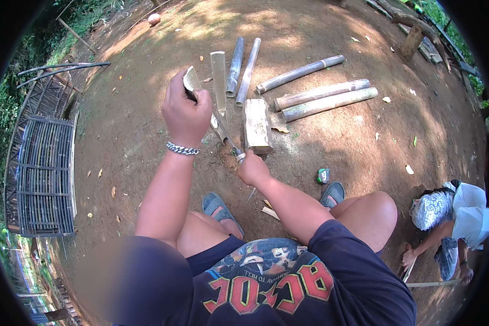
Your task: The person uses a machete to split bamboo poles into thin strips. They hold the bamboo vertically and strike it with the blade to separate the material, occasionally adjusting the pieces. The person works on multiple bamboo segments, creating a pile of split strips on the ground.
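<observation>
My left hand point(186, 113), with a chain bracelet at its wrist, is closed around a split bamboo piece point(190, 80) whose pale curved end sticks out above the fingers. My right hand point(254, 169) grips the handle of a large knife point(231, 143). Its blade slants up and left toward the lower side of my left hand; whether it touches the bamboo I cannot tell. Just beyond lies a split bamboo length point(218, 79), its pale inner side showing. A squared wood block point(257, 126) lies on the ground right of the blade.
Several bamboo poles point(300, 74) lie on the dirt ahead and to the right. A small green and black tape measure point(323, 175) sits near my right foot. At the lower right another person point(445, 209) bends over thin strips. A bamboo slatted bench point(45, 174) stands at left.
</observation>
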Motion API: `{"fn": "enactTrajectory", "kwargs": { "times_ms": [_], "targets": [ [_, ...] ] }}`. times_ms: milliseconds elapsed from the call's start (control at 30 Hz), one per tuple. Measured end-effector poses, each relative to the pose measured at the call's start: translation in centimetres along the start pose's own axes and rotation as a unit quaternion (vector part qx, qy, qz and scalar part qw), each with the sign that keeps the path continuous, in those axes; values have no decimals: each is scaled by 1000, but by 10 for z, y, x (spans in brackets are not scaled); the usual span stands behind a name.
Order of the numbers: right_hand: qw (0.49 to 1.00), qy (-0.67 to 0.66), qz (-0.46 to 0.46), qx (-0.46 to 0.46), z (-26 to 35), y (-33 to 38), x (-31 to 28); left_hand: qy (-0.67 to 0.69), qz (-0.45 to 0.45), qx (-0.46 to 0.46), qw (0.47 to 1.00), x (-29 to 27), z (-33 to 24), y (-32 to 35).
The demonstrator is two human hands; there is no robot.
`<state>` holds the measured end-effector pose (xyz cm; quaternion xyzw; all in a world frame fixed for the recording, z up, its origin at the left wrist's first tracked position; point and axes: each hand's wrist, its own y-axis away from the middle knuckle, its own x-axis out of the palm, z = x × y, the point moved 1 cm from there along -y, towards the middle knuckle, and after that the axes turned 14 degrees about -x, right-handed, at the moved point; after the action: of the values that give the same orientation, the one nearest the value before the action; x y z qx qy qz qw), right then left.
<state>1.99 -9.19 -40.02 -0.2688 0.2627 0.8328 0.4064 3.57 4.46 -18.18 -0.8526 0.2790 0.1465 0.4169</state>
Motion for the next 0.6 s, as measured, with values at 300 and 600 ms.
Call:
{"fn": "enactTrajectory", "kwargs": {
  "times_ms": [300, 600],
  "targets": [
    [998, 4, -8, 55, -57, 13, -13, 24, -66, 21, 997, -3, 32, -28],
    [994, -89, -60, -6, -43, 19, -15, 120, 73, 34, 990, -77, 49, -52]
  ]
}}
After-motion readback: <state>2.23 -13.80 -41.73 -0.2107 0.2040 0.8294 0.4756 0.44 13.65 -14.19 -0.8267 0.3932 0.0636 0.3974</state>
